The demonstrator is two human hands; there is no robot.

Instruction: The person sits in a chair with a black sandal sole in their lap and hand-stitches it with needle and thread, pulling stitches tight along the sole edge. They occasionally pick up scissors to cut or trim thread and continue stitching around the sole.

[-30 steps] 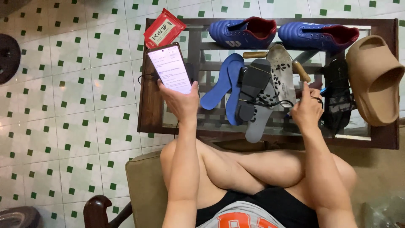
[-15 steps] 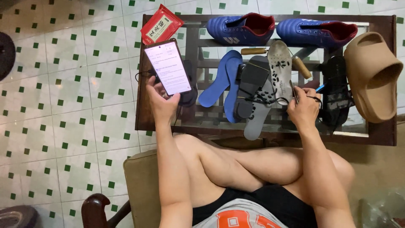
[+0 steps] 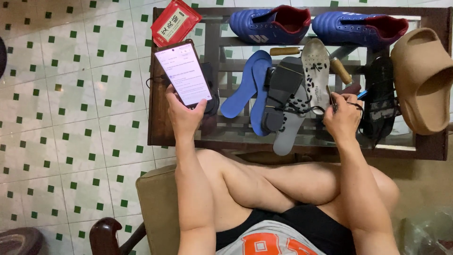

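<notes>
My left hand (image 3: 185, 116) holds up a smartphone (image 3: 183, 73) with a lit white screen, over the left end of a glass-topped wooden table (image 3: 158, 123). My right hand (image 3: 343, 120) rests on the table, pinching a thin dark tool and a black cord beside a white studded shoe sole (image 3: 316, 74). A black sole (image 3: 282, 92), a grey insole (image 3: 289, 130) and two blue insoles (image 3: 247, 88) lie between my hands. I sit with my legs crossed on a brown chair.
Two blue football boots (image 3: 271, 23) lie at the table's far edge. A tan foam shoe (image 3: 423, 82) sits at the right end, a black sandal (image 3: 380, 99) beside it. A red packet (image 3: 175, 21) lies at the far left corner. Green-dotted tiled floor spreads left.
The view has drifted a little. My left hand has lifted the phone slightly away from me. My right hand stays by the white sole, still pinching the tool.
</notes>
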